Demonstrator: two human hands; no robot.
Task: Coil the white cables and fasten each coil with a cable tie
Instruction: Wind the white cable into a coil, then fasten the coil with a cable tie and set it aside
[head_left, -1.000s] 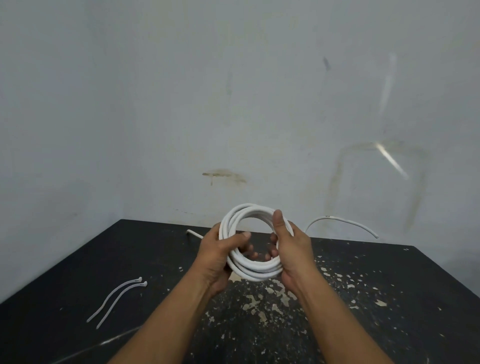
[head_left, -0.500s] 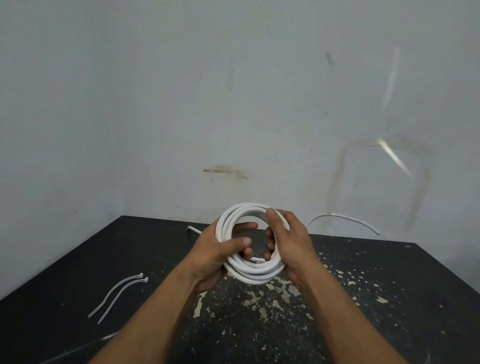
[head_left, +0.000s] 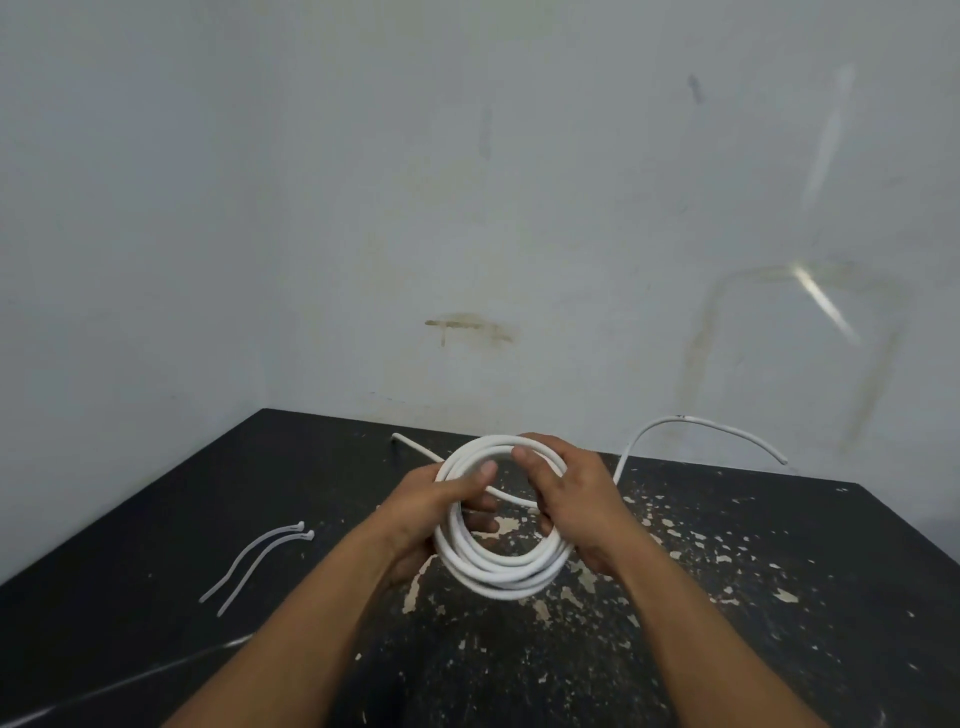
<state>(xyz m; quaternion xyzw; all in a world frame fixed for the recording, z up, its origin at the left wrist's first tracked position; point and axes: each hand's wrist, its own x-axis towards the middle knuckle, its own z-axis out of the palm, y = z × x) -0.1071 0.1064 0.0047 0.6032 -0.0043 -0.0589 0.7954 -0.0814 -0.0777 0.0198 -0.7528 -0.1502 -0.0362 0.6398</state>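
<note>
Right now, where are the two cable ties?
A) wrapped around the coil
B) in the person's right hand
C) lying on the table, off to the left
C: the two cable ties lie side by side on the black table, apart from the coil held in both hands.

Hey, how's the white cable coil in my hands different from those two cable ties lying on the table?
The cable coil is wound into several round loops; the cable ties lie as two gently curved strips. The coil is held above the table by the left hand and right hand; the ties rest untouched on the black table, off to the left. The coil's cable looks thicker than the ties. Both are white.
</note>
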